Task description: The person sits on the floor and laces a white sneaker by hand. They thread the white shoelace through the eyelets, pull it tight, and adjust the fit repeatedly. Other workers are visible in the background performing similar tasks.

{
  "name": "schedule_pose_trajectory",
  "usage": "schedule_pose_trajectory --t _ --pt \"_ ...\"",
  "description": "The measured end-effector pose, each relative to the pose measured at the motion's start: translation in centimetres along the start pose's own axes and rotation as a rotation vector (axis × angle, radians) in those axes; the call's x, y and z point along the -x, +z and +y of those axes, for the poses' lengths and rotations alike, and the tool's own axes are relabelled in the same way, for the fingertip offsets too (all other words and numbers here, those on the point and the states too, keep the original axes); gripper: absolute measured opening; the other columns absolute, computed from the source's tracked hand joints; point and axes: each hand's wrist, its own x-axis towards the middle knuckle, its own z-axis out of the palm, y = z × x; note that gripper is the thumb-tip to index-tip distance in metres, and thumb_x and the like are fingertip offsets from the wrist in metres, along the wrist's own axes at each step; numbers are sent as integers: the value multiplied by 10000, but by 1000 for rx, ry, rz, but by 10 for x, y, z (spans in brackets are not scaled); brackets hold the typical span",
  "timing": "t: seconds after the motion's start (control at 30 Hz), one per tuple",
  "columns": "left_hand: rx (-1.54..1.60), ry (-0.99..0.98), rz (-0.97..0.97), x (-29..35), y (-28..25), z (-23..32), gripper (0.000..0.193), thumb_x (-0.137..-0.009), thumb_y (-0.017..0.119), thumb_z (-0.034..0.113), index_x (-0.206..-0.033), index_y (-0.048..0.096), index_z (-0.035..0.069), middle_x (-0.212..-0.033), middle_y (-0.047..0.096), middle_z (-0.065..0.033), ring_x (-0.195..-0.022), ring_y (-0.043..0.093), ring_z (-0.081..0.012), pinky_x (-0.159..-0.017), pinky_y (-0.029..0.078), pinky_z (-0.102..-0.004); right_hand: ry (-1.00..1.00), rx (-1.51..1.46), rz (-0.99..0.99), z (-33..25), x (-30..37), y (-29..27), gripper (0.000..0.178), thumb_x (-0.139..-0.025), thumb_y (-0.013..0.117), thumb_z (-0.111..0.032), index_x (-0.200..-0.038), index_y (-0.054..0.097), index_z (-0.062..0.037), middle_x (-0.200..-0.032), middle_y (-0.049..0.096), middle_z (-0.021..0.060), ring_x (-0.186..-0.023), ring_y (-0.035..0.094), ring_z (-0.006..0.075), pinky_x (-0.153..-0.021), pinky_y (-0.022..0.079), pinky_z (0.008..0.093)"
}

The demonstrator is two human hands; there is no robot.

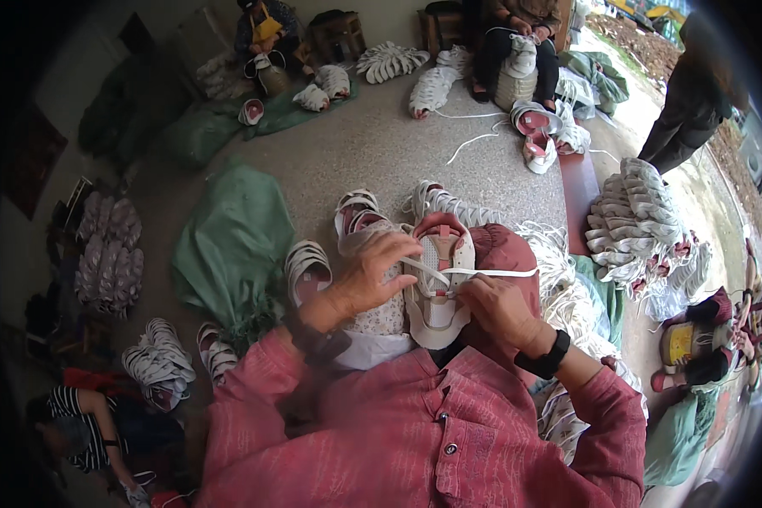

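At left we log a green sack point(233, 233) on the floor, then a strappy white shoe point(309, 273). Our left hand point(368, 275) comes next: thumb and forefinger spread apart, a white lace point(508, 273) running near them, no grip visible. At centre, the white-and-pink shoe point(436, 317) lies over our lap, toe near, opening far. Our right hand point(499, 309) is at its right edge, fingers curled in; we cannot tell what they pinch. Farther right: heaped laces point(554, 292), stacked shoes point(631, 216).
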Motion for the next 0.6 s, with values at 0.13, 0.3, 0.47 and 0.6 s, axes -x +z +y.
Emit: schedule_pose_trajectory --t 0.13,0.3,0.47,0.6 --pt "-27 47 -187 -18 24 -13 953 -681 859 358 -1494 402 160 -1489 398 -137 -1410 354 -344 -1191 262 -466 14 151 -111 2 -11 18 167 -919 560 -132 -1067 570 -55 -973 585 102 -814 662 287 -688 539 401" --pt "35 -34 -292 -25 32 -27 1198 -546 915 429 -1552 310 191 -1543 326 -132 -1443 301 -361 -1206 241 -467 -143 348 -167 -2 -14 19 262 -857 556 -110 -1109 546 -40 -1035 552 112 -879 656 265 -711 537 377" --pt "67 -35 -257 -23 32 -26 1182 -528 926 408 -1537 343 210 -1530 350 -111 -1429 327 -354 -1187 283 -461 -123 428 -233 -8 -15 20 268 -842 557 -94 -1093 519 -9 -1046 543 134 -889 650 274 -720 536 382" --pt "79 -38 -212 -19 37 -29 1175 -518 931 387 -1529 358 210 -1523 363 -93 -1415 345 -345 -1177 304 -454 -38 515 -320 -26 -26 24 287 -824 568 -45 -1099 494 -17 -1026 559 145 -897 659 312 -716 531 403"
